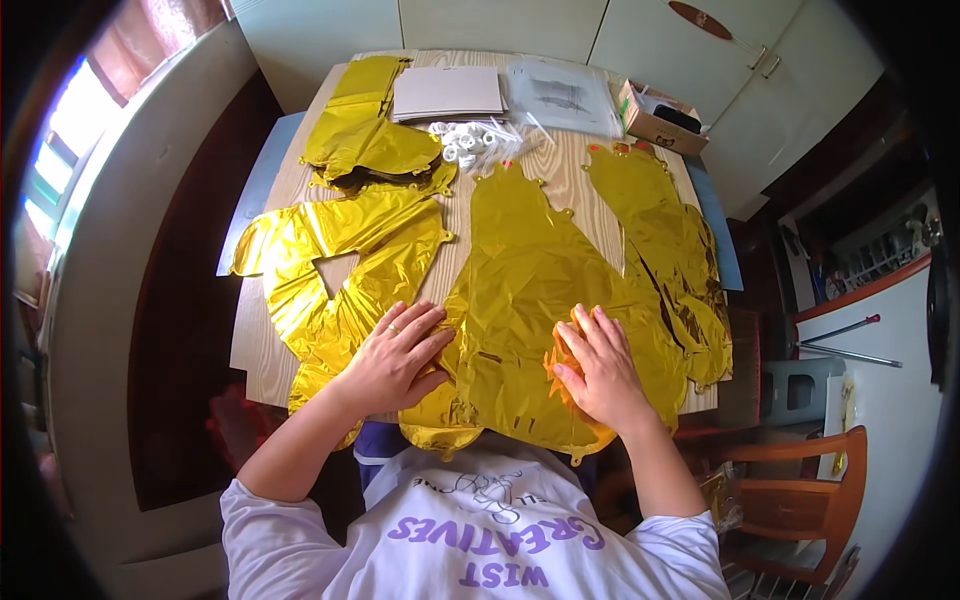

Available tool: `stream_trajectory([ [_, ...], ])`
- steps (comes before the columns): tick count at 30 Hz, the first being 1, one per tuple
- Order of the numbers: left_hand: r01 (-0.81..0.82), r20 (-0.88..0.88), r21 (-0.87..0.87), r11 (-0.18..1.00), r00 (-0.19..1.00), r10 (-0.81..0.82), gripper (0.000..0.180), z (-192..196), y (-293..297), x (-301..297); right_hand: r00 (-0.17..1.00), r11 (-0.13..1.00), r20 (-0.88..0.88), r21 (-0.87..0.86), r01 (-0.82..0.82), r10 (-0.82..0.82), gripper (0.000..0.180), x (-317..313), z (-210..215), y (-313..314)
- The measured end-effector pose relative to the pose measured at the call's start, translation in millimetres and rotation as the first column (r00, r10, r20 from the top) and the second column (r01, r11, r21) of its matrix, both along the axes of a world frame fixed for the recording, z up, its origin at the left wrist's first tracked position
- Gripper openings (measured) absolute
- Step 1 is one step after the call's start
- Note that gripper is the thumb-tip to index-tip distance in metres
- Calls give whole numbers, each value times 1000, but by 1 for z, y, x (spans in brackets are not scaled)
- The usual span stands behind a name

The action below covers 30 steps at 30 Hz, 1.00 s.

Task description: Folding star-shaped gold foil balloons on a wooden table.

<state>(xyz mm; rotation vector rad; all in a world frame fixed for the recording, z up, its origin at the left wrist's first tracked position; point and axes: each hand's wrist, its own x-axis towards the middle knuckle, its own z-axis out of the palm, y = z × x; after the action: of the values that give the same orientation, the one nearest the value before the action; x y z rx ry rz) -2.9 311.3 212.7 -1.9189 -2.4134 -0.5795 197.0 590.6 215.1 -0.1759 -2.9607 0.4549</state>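
Note:
Deflated gold foil balloons lie flat on the wooden table. The middle balloon (530,270), broad toward me with small tabs on its rim, is under my right hand (600,370). That hand lies flat, fingers stretched out, over a thin, crumpled orange piece (556,372), whose kind I cannot make out. My left hand (398,358) is spread palm down at the middle balloon's left edge, beside the shiny left balloon (330,235), which has a triangular gap. To the right is another folded balloon (660,230).
A stack of gold foil balloons (365,125) occupies the table's far left. Behind the middle balloon are grey-white cards (448,92), white plastic rings (462,142), a clear plastic bag (565,97) and a small cardboard box (660,120). A wooden chair (800,490) stands at right.

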Motion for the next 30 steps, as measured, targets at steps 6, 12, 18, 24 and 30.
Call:
stream_trajectory([
  [6, -31, 33, 32, 999, 999, 30, 62, -4, 1, 6, 1000, 1000, 4, -2, -3, 3, 57, 0, 0, 5],
  [12, -55, 119, 78, 995, 992, 45, 60, -4, -1, 6, 999, 997, -34, -66, -35, 33, 54, -5, -2, 5],
  [18, -75, 62, 178, 981, 996, 65, 51, 18, -3, 31, 1000, 1000, -24, -30, 7, -7, 48, -1, 2, 2],
  [24, -63, 202, 294, 954, 979, 2, 42, 22, -3, 83, 1000, 999, 3, -38, -13, 13, 46, 0, 4, 6],
  [30, -106, 257, 297, 949, 966, 27, 35, 31, -18, 56, 1000, 1000, 4, -26, -11, 12, 43, -5, 10, 10],
])
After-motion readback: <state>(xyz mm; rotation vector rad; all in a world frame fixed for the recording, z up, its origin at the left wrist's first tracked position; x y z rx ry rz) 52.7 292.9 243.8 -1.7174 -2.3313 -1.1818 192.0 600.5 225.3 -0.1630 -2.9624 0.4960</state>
